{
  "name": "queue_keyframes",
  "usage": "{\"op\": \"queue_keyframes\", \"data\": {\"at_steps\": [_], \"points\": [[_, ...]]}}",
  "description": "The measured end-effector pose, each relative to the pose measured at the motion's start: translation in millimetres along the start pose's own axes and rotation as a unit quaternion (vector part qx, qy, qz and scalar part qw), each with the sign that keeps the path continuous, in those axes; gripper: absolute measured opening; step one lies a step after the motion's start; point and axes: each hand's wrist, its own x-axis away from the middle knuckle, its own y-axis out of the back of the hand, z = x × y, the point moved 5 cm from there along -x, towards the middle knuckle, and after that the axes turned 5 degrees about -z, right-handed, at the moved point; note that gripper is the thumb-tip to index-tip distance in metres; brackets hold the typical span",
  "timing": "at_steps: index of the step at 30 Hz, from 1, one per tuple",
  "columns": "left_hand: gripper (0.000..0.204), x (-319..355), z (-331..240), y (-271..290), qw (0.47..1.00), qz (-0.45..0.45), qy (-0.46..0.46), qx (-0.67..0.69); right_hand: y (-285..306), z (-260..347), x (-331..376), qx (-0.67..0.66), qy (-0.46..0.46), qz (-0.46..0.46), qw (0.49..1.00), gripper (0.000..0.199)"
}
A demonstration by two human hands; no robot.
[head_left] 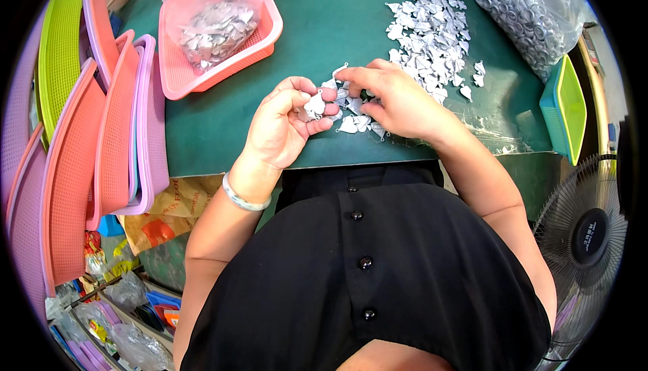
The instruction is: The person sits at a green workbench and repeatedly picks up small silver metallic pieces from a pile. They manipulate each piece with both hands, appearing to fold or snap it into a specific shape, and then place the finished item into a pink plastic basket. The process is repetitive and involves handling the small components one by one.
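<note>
My left hand (280, 118) is closed on a small silvery leaf-shaped metal pendant (314, 106) with a loop at its tip; thumb and fingers pinch it above the table's near edge. To its right, my right hand (395, 97) reaches down over a small pile of the same pendants (356, 123). Its fingertips are among the pieces, and whether they grip one is hidden. A larger heap of these grey metal pieces (432, 40) spreads across the green table (324, 13) beyond my right hand.
At the far left of the table stands a pink plastic basket (266, 40) with a clear bag of metal pieces (219, 30). Stacked coloured baskets (74, 168) line the left side. On the right are a bag of metal rings (526, 23), a green-blue basket (565, 111) and a fan (587, 236).
</note>
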Motion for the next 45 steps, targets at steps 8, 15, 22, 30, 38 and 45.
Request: {"op": "queue_keyframes", "data": {"at_steps": [8,15,22,30,38,45], "points": [[0.023,3.1,3.8,-1.1,0.994,-0.037,0.003,-0.106,-5.8,-11.7,-2.8,-0.049,-0.047,0.026,0.997,0.048],[0.019,3.5,4.5,-5.3,0.992,-0.061,-0.005,-0.107,-2.2,-0.5,-3.3,-0.009,0.022,0.037,0.999,0.044],[0.020,4.6,4.8,-2.5,0.992,-0.064,-0.013,-0.111,-4.0,-0.9,-2.5,-0.014,-0.011,0.072,0.997,0.051],[0.021,11.8,9.1,-12.0,0.991,-0.032,0.060,-0.112,13.2,17.8,-1.7,-0.123,0.042,-0.073,0.989,0.047],[0.022,11.6,6.7,-21.9,0.996,-0.029,0.012,-0.081,17.1,24.5,4.3,-0.076,0.074,-0.042,0.993,0.049],[0.024,10.1,7.6,-15.1,0.998,-0.010,0.010,-0.069,11.7,11.8,18.1,0.089,0.046,0.015,0.995,0.055]]}}
